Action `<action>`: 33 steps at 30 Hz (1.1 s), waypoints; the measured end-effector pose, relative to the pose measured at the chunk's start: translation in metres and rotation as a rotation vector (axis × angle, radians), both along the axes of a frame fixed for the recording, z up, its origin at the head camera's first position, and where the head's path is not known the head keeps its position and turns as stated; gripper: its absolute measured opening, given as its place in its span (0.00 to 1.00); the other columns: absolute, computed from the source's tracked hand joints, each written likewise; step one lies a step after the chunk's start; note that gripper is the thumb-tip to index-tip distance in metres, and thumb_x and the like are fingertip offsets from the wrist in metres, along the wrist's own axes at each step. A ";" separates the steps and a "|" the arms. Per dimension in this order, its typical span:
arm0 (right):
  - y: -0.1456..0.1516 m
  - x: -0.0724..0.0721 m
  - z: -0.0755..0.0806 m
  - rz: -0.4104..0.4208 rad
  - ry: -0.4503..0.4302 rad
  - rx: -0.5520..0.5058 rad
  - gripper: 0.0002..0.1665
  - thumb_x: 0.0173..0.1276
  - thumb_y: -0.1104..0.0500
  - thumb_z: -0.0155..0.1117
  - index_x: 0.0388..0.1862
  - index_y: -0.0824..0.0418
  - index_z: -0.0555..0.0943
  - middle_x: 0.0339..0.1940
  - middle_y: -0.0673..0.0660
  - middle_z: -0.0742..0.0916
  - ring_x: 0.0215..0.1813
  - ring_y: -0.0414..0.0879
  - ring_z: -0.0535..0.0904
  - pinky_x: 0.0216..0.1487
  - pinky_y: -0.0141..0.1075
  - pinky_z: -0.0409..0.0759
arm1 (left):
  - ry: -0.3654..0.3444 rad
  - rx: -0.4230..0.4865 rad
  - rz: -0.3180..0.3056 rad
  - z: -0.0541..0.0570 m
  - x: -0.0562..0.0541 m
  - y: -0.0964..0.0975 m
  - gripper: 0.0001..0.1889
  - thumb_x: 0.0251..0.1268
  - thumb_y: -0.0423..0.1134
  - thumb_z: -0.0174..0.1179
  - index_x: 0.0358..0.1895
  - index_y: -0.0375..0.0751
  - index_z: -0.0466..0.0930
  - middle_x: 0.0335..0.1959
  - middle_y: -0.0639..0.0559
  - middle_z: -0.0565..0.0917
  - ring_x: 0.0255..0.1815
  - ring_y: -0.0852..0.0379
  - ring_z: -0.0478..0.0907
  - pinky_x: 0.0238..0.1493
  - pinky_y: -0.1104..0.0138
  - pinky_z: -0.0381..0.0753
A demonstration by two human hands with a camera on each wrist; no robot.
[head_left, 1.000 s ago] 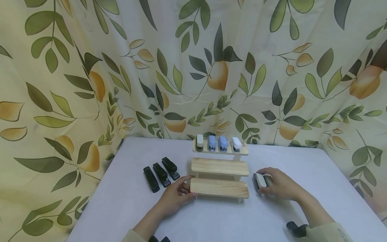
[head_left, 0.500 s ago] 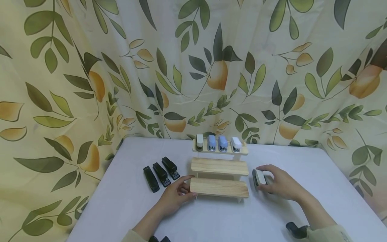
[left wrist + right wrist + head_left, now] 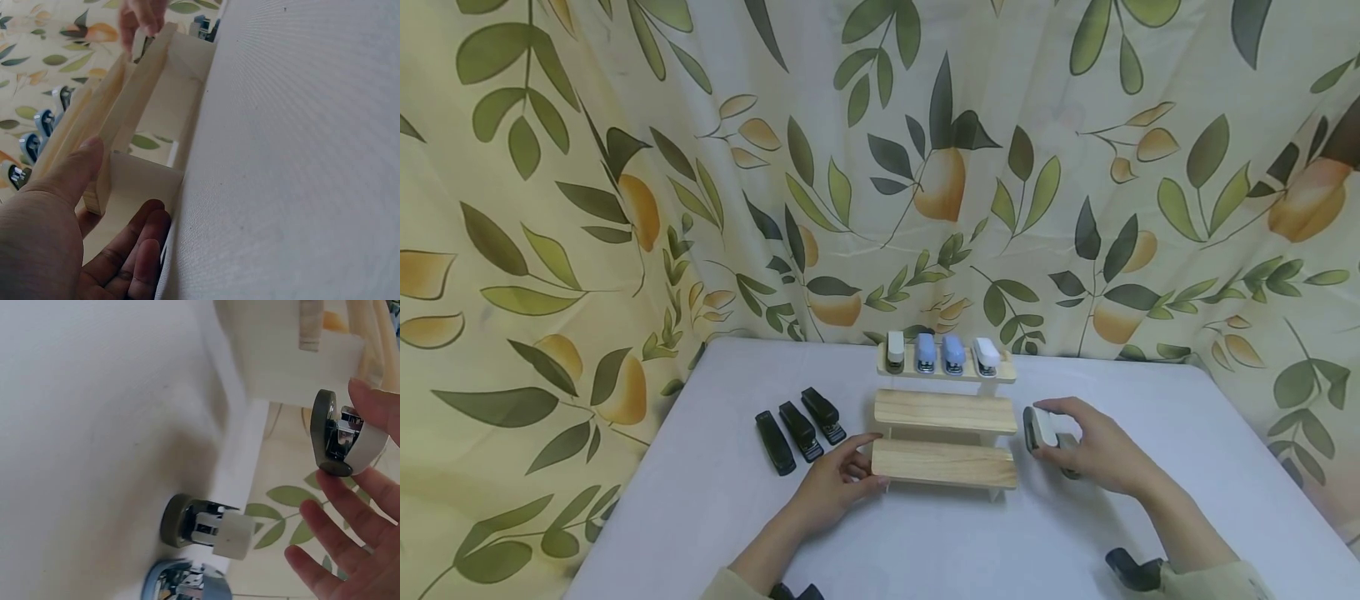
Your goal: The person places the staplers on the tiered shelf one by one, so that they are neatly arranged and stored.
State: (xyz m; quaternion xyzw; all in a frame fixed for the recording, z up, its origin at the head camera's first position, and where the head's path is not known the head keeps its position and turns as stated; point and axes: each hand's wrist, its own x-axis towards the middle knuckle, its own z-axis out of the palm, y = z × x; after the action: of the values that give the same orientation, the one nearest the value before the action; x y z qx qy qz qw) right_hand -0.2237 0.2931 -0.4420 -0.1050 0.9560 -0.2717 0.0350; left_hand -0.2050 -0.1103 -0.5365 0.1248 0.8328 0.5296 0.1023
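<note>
My right hand [image 3: 1101, 450] pinches a small white stapler with a dark grey base [image 3: 1039, 427] between thumb and fingers, just right of a three-tier wooden stand [image 3: 943, 464]. The right wrist view shows this held stapler [image 3: 337, 440] off the table, its metal inside facing the camera. Below it on the table are another white stapler [image 3: 231, 534] and a blue stapler [image 3: 187, 584], mostly hidden by the hand in the head view. My left hand [image 3: 835, 492] grips the left end of the stand's lowest board [image 3: 97, 194], thumb on top, other fingers loosely curled beside the white leg.
Several small staplers, white and blue [image 3: 953, 354], stand in a row on the top tier. The middle board [image 3: 943, 412] and lowest board bear nothing. Black staplers [image 3: 801, 431] lie left of the stand. A patterned curtain [image 3: 880, 167] hangs behind the white table [image 3: 925, 550].
My right hand has moved slightly left and away from me with the white stapler, up off the table. More of a stapler behind it shows now. My left hand has stayed on the stand.
</note>
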 end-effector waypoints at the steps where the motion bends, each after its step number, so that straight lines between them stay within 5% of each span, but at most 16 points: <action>1: 0.000 0.000 0.001 0.002 0.008 -0.006 0.48 0.59 0.40 0.80 0.72 0.58 0.73 0.72 0.68 0.77 0.73 0.73 0.68 0.65 0.73 0.67 | 0.001 0.001 -0.001 0.000 0.000 0.000 0.33 0.63 0.57 0.72 0.71 0.71 0.72 0.42 0.61 0.86 0.45 0.61 0.82 0.47 0.62 0.77; 33: -0.023 0.015 0.026 0.039 0.150 -0.106 0.45 0.62 0.42 0.79 0.73 0.58 0.73 0.69 0.63 0.79 0.71 0.67 0.73 0.64 0.72 0.69 | 0.002 -0.005 0.005 0.000 0.000 0.000 0.33 0.62 0.58 0.72 0.71 0.71 0.72 0.42 0.61 0.86 0.45 0.61 0.82 0.47 0.62 0.76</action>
State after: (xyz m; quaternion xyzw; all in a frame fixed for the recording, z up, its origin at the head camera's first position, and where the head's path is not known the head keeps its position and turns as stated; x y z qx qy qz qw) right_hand -0.2092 0.2698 -0.4155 -0.1451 0.9381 -0.3123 -0.0371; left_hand -0.2046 -0.1102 -0.5368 0.1231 0.8346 0.5275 0.1003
